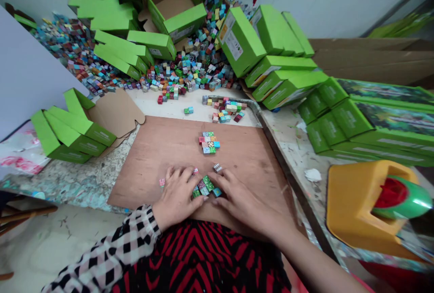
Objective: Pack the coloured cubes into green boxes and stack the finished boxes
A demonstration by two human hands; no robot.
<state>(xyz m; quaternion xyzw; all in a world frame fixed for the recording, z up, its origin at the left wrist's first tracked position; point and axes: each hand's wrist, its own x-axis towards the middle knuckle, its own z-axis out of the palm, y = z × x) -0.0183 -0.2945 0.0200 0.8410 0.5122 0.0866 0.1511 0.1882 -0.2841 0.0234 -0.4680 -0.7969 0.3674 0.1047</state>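
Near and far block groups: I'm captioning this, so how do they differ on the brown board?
The near group lies between the left hand and right hand; the far group lies beyond both, untouched. The near group sits slanted; the far group sits straighter. The near group shows mainly green and purplish faces, while the far group also shows red and orange. Both are patterned blocks on the brown board.

Small cubes (208,183) have speckled green, pink, grey and blue faces. The board (159,141) is reddish brown, the boxes (241,42) bright green. A sleeve (127,236) shows black-and-white checks; black cloth (200,261) carries jagged red stripes.
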